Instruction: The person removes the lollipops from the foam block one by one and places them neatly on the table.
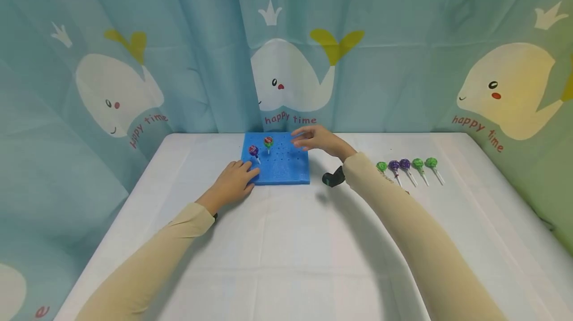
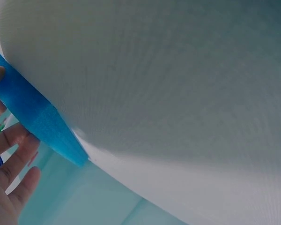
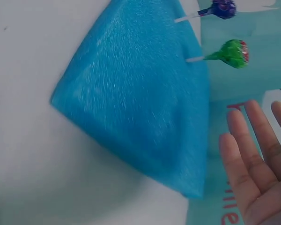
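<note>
A blue foam block (image 1: 282, 174) with small holes lies at the back of the table. Two lollipops stand with their sticks in its left part: one in a purple wrapper (image 1: 253, 151), the other in a green and red wrapper (image 1: 268, 142). My left hand (image 1: 234, 181) rests at the block's left edge, fingertips touching it; in the left wrist view its fingers (image 2: 19, 159) are fairly straight along the foam. Over the block's back right part hovers my right hand (image 1: 320, 140), holding nothing, its fingers (image 3: 253, 157) loosely extended.
On the right of the table lies a row of several lollipops in green (image 1: 431, 162) and purple (image 1: 405, 163) wrappers, partly behind my right sleeve. A black device (image 1: 333, 177) shows beneath the right wrist. A whale-print curtain (image 1: 206, 62) hangs behind the white table (image 1: 286, 241).
</note>
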The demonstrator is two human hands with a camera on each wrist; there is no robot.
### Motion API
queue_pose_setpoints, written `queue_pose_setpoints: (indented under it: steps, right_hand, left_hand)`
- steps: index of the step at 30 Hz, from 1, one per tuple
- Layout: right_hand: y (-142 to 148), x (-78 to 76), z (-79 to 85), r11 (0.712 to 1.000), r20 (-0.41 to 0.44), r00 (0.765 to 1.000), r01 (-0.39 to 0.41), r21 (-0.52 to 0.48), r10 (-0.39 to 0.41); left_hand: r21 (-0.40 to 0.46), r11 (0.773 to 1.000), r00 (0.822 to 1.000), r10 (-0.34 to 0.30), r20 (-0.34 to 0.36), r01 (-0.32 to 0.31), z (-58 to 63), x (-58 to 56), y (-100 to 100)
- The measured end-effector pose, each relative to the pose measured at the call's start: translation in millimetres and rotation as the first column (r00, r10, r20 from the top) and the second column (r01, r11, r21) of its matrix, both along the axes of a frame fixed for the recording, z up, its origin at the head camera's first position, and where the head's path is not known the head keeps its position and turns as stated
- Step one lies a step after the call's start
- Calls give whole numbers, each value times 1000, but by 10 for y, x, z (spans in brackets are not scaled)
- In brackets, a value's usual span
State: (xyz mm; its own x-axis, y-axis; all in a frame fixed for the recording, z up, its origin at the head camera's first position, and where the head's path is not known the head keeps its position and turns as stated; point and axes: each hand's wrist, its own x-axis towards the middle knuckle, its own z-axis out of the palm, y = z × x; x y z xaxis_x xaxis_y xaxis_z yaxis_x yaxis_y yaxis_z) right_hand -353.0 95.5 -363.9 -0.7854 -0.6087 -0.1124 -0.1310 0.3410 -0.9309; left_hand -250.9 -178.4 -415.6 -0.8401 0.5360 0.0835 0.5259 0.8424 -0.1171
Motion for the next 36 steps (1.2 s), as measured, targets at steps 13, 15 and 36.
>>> queue_pose_setpoints:
  steps: [13, 15, 36]
  right_hand:
    - [-552, -120, -200, 992, 13, 992, 124, 6, -124]
    - [-623, -116, -229, 991, 16, 991, 130, 14, -130]
    - [-919, -92, -422, 964, -70, 969, 244, 103, -238]
  left_hand:
    - [-10, 1000, 1000, -4, -15, 4, -4, -39, -43]
    - [-7, 1000, 1000, -8, -15, 8, -6, -39, -46]
    - [-4, 999, 998, -37, -43, 37, -62, -55, -44]
